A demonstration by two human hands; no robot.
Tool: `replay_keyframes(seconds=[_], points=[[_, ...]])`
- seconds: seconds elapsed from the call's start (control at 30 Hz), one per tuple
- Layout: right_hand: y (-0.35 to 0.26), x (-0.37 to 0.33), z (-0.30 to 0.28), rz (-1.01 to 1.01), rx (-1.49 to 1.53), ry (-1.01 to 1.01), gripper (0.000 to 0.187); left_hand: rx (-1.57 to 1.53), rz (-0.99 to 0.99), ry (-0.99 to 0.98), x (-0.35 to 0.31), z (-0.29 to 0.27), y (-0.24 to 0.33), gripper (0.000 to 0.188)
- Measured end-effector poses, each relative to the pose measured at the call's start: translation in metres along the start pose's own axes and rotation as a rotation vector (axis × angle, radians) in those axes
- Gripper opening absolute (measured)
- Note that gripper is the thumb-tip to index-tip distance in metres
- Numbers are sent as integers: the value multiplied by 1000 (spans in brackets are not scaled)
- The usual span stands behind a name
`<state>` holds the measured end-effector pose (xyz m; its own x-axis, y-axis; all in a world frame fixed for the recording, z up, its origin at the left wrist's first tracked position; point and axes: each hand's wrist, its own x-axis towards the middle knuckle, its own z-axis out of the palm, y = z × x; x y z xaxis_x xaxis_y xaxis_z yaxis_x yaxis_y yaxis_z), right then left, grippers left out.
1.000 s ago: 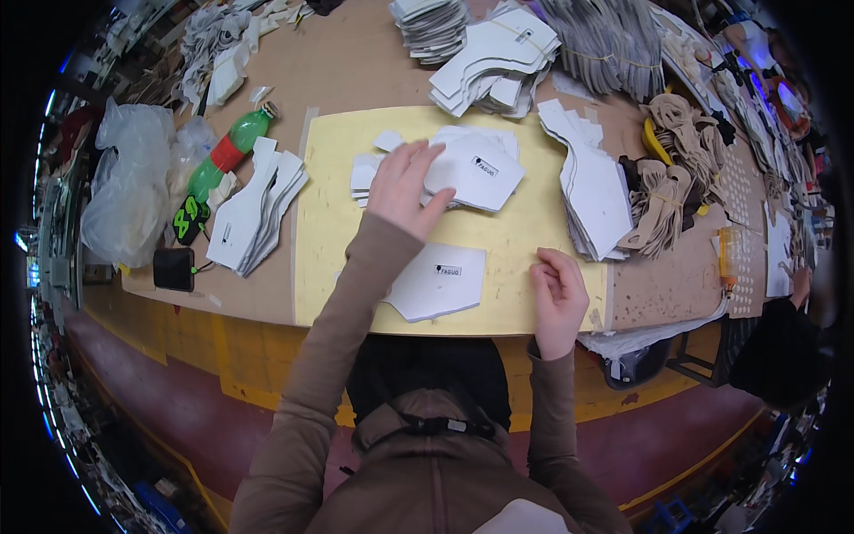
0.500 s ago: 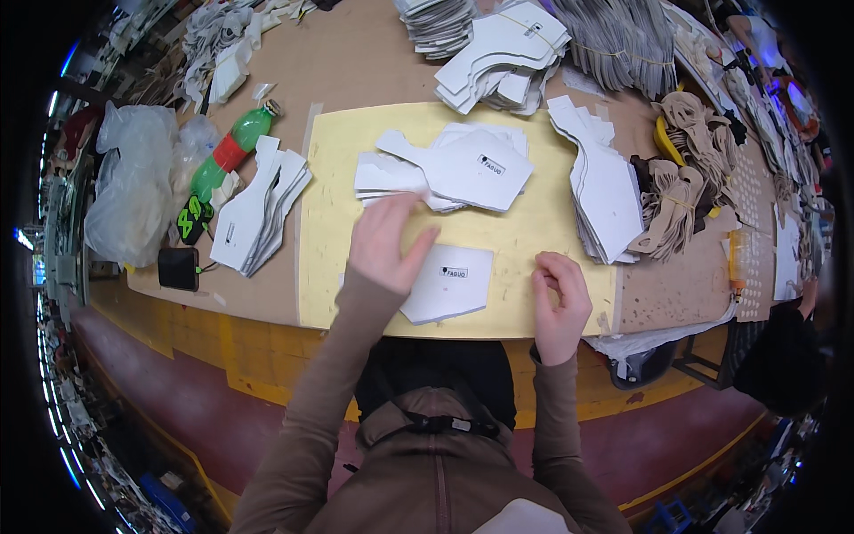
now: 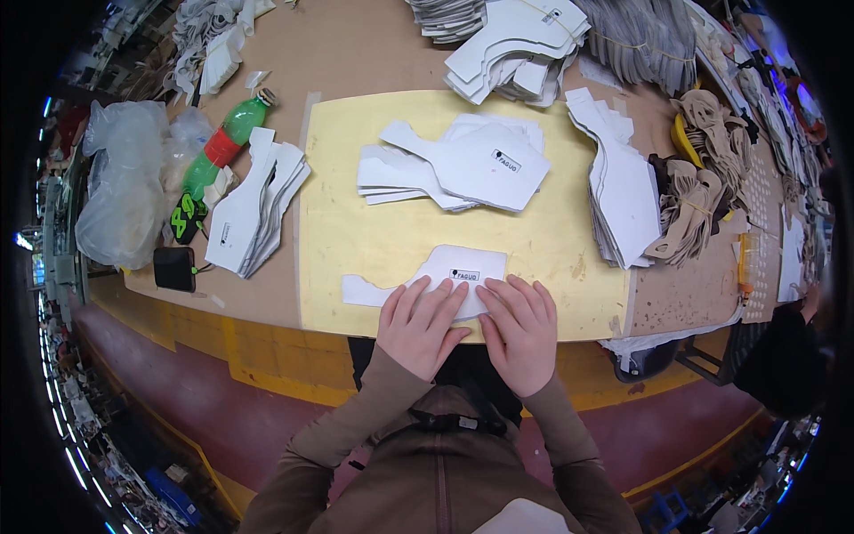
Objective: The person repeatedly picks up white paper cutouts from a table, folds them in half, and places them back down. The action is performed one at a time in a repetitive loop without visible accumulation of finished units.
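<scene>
A flat white cut piece (image 3: 445, 263) with a narrow arm and a small printed label lies near the front edge of the yellow sheet (image 3: 342, 231). Both hands rest on its near part. My left hand (image 3: 416, 327) lies with outstretched fingers just below the label. Close beside it, my right hand (image 3: 521, 331) has its fingers laid out over the piece's right side. Neither hand grips anything. Beyond them, a loose pile of similar white pieces (image 3: 489, 169) sits on the yellow sheet, its top piece also labelled.
At left stand a stack of white pieces (image 3: 251, 209), a green bottle (image 3: 238, 125), a clear plastic bag (image 3: 129, 191) and a black phone (image 3: 174, 269). Right are another white stack (image 3: 614, 182) and beige bundles (image 3: 694, 200). Bundled stacks (image 3: 516, 49) lie at the back.
My left hand has come down from the pile toward the front edge. My right hand has moved left, and both now lie on the single white piece.
</scene>
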<state>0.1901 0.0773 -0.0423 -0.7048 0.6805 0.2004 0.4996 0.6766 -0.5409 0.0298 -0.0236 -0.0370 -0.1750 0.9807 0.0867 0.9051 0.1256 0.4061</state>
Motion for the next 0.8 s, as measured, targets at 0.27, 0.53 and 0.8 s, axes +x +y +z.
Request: replay_keyframes(seconds=[0.27, 0.53, 0.8], points=[[-10, 9, -7, 36, -14, -85, 38, 25, -25, 28, 6, 3, 6, 52], [35, 72, -19, 327, 556, 222, 37, -17, -9, 40, 5, 4, -3, 48], [43, 88, -9, 333, 710, 114, 41, -276, -56, 165, 4, -11, -28, 34]])
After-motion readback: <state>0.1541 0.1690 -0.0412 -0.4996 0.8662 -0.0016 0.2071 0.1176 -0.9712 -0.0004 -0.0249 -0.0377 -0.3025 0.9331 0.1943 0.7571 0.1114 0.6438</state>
